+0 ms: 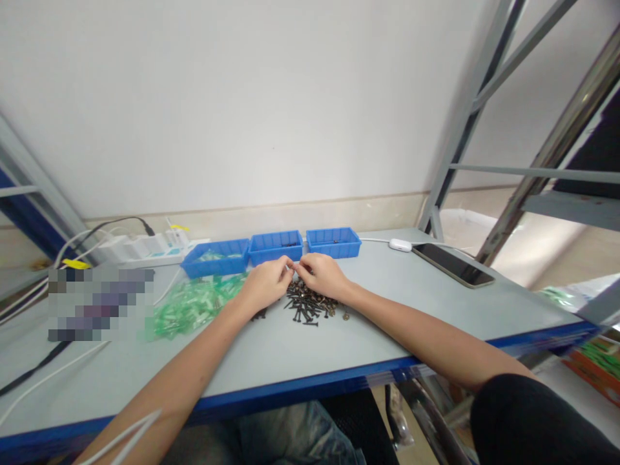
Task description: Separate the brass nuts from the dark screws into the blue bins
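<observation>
My left hand (268, 283) and my right hand (321, 274) meet over the table, thumbs and fingers pinched together at the tips. Whatever lies between the fingertips is too small or hidden to make out. Just below them spreads a pile of black screws (303, 309). Brass-coloured small metal parts (320, 299) lie mixed at its upper right, partly under my right hand. To the left of my left hand is a heap of green translucent plastic pieces (194, 307). A few more dark pieces (260, 314) show beneath my left wrist.
Behind my hands stand a left blue tray (237, 265) with pale green pieces, a middle blue tray (259, 258) and a right blue tray (334, 250) with a few dark parts. A phone (453, 263), white earbud case (400, 245), power strip (155, 255) and cables flank them.
</observation>
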A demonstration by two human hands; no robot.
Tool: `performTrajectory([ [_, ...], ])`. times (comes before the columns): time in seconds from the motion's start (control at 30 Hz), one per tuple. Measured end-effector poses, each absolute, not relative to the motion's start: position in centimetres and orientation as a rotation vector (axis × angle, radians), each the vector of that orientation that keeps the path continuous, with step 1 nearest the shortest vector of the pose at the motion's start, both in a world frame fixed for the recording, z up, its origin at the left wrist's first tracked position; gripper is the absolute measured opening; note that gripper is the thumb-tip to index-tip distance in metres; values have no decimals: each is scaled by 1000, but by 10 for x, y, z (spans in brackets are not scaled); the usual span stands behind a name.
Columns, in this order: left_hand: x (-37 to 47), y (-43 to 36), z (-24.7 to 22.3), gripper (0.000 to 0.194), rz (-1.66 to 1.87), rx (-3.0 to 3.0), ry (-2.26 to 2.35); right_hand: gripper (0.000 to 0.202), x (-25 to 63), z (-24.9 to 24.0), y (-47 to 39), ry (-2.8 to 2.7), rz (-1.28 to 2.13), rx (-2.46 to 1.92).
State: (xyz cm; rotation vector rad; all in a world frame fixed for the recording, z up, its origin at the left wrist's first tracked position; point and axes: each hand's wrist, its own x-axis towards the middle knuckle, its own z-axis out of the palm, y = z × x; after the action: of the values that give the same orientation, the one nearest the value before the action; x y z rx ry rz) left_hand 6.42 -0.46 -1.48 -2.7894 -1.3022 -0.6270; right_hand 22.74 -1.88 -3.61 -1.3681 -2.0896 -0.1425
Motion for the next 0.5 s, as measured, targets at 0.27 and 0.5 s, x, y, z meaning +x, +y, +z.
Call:
performTrajectory([
  [0.27,63,0,-20,19,-624,-2784,-1276,33,226,-37,-18,-2133,-57,-1315],
  [0.5,62,3,-22,23,-591,-2790,-1270,30,225,-37,-19,-2179,-26,-1288],
])
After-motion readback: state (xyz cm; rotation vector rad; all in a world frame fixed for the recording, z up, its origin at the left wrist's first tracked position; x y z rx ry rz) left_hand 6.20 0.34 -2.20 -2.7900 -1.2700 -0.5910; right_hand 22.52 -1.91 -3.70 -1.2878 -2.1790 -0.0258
